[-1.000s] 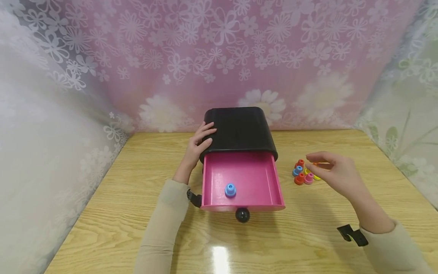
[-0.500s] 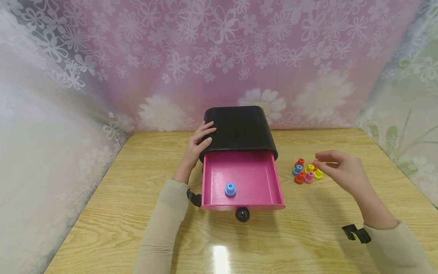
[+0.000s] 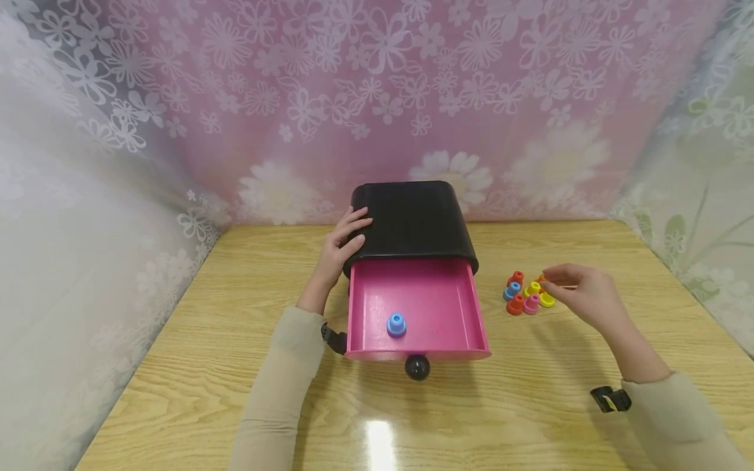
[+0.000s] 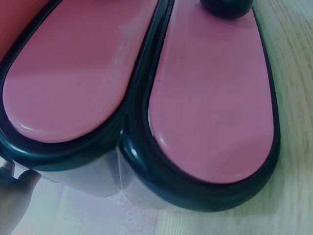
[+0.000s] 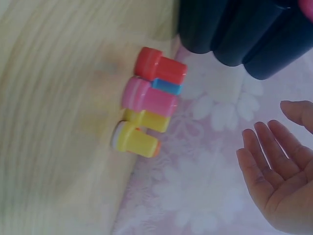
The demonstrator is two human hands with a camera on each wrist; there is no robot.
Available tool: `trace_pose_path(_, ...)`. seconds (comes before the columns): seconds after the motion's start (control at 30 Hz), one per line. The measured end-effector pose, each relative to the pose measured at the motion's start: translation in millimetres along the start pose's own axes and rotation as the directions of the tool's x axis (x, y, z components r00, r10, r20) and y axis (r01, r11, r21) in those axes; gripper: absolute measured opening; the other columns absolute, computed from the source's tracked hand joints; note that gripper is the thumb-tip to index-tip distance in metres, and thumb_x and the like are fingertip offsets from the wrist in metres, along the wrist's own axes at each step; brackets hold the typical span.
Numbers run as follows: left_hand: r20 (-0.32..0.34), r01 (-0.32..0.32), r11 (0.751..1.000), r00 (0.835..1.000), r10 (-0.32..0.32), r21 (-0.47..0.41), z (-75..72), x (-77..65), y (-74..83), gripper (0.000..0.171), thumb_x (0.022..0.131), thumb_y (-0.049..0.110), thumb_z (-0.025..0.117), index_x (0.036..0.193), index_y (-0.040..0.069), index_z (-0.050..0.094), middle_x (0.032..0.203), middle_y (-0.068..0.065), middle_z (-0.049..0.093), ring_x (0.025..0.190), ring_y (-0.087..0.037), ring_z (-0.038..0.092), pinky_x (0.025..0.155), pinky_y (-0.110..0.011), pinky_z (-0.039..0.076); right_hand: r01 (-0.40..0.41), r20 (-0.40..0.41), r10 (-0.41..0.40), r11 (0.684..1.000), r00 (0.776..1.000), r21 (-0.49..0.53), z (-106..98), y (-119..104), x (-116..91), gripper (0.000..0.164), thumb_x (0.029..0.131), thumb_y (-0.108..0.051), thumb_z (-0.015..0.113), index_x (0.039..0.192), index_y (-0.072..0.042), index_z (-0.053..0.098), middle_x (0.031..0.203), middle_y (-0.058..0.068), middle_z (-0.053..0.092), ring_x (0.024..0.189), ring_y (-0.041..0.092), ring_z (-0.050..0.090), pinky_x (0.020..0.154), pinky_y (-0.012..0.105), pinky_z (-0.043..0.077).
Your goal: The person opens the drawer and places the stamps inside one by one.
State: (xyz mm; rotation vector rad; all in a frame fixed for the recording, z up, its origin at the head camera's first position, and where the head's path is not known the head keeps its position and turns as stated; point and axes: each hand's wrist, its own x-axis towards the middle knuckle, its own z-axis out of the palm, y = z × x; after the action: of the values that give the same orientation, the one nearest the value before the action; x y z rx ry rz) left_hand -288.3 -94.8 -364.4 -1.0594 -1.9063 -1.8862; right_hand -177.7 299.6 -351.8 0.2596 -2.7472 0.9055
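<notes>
My left hand (image 3: 346, 241) rests on the top left edge of a black chest (image 3: 412, 219), fingers spread over it. In the left wrist view, the chest's pink drawer fronts (image 4: 210, 98) show, and part of that hand is at the lower left. A pink drawer (image 3: 436, 307) stands pulled out with one blue peg (image 3: 396, 325) inside. My right hand (image 3: 589, 297) hovers beside a cluster of small pegs, nearest the orange peg (image 3: 541, 281). In the right wrist view its fingers (image 5: 281, 152) are extended, thumb apart, holding nothing.
On the wooden table (image 3: 235, 327) the cluster includes a blue peg (image 3: 512, 292), red pegs (image 3: 515, 305), a pink peg (image 3: 532, 303) and yellow pegs (image 3: 547, 299). A black knob (image 3: 417, 367) sticks out of the drawer front. Flowered cloth (image 3: 377, 98) hangs behind.
My right hand has moved right, from over the yellow pegs toward the orange one, then slightly downward. My left hand, the drawer and its blue peg have stayed put.
</notes>
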Motion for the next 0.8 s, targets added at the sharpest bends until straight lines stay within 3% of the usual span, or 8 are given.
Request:
trace_pose_path(0.13,0.004,-0.009,1.0,1.0,0.009,0.001,2.5,0.1,10.6,0.034,0.085,-0.003,0.045,0.116,-0.016,0.048,0.134,-0.024,0.034,0.132,-0.033,0.007,0.105,-0.041,0.011,0.0,0.011,0.0,1.0,1.0,-0.01,4,7,1,0.029,0.084,-0.017,0.059,0.101,0.007,0.061,0.092,0.023,0.063,0.082,0.038,0.059,0.055,0.024,0.047)
trace_pose_path(0.23,0.004,-0.014,1.0,1.0,0.014,0.011,5.5,-0.1,21.3,0.035,0.082,-0.01,0.042,0.115,-0.019,0.046,0.133,-0.029,0.032,0.131,-0.037,0.006,0.104,-0.043,0.011,-0.003,0.026,0.004,1.0,1.0,-0.012,7,12,2,0.029,0.084,-0.017,0.06,0.1,0.007,0.062,0.09,0.021,0.063,0.081,0.037,0.059,0.056,0.025,0.047)
trace_pose_path(0.37,0.004,-0.001,1.0,1.0,0.001,0.024,7.3,-0.4,29.7,0.035,0.082,-0.009,0.042,0.115,-0.021,0.045,0.132,-0.031,0.031,0.13,-0.038,0.006,0.104,-0.043,0.011,-0.017,0.046,0.017,1.0,0.999,-0.012,9,16,3,0.032,0.083,-0.018,0.061,0.1,0.009,0.061,0.089,0.022,0.063,0.081,0.037,0.059,0.057,0.03,0.048)
trace_pose_path(0.57,0.017,0.026,0.999,1.0,-0.026,0.019,6.7,-1.3,30.2,0.035,0.083,-0.009,0.042,0.116,-0.021,0.044,0.133,-0.03,0.03,0.131,-0.036,0.005,0.104,-0.043,0.01,-0.06,0.06,0.063,0.997,0.996,-0.048,10,26,3,0.034,0.084,-0.018,0.06,0.101,0.012,0.058,0.092,0.026,0.061,0.084,0.04,0.057,0.064,0.045,0.048)
trace_pose_path(0.8,0.019,0.013,1.0,1.0,-0.014,0.015,5.8,-1.5,28.7,0.036,0.086,-0.001,0.045,0.116,-0.02,0.044,0.134,-0.03,0.03,0.131,-0.035,0.006,0.104,-0.043,0.01,-0.091,0.067,0.098,0.991,0.993,-0.097,8,41,7,0.037,0.084,-0.02,0.06,0.101,0.013,0.058,0.092,0.028,0.06,0.083,0.04,0.056,0.065,0.046,0.047)
